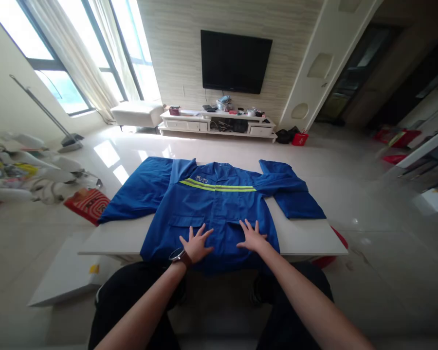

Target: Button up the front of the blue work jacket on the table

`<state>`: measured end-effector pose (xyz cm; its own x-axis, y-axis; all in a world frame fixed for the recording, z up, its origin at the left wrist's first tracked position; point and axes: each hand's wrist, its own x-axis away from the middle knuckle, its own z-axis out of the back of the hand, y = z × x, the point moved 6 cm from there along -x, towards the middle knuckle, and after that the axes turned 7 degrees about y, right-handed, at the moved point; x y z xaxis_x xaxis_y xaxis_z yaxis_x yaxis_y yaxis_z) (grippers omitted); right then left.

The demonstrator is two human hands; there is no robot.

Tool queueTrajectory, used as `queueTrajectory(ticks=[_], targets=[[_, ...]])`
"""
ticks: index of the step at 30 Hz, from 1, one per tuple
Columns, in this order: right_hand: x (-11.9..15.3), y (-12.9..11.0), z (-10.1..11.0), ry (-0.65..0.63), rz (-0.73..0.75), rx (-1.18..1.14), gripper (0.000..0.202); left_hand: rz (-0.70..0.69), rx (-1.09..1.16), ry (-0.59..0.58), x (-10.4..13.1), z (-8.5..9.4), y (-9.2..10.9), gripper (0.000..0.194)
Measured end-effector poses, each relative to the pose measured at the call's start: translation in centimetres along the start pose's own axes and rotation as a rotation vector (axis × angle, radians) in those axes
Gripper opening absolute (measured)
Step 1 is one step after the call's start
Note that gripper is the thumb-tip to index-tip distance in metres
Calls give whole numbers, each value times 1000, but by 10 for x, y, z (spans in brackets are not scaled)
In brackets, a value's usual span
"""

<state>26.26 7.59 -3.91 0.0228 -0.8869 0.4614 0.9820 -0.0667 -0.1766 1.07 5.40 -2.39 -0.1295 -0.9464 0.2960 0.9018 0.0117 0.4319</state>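
Left hand (196, 247): fingers spread, laid on the lower front of the blue jacket (228, 206), near its left pocket flap. Right hand (252, 238): likewise spread, at the right pocket flap. Neither pinches fabric. The jacket lies face up on the white table (306, 238), collar far, hem over the near edge. Beyond, the low white cabinet (190, 125) carries assorted small items; dark items fill its open middle compartment.
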Motion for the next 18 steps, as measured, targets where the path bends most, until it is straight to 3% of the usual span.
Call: queueTrajectory(ticks=[2,5,14,18], targets=[[-10,5,-19,-157,-46,19,124,-32,-69,-160,-18,-18,-2,85],[-24,9,-29,-201,-60,40,125,-46,-99,-265,-39,-34,-6,95],[-63,15,5,-132,-20,59,121,-94,-76,-180,-82,-27,3,92],[-45,-6,23,79,46,119,100,-138,-35,-42,-87,-2,10,60]])
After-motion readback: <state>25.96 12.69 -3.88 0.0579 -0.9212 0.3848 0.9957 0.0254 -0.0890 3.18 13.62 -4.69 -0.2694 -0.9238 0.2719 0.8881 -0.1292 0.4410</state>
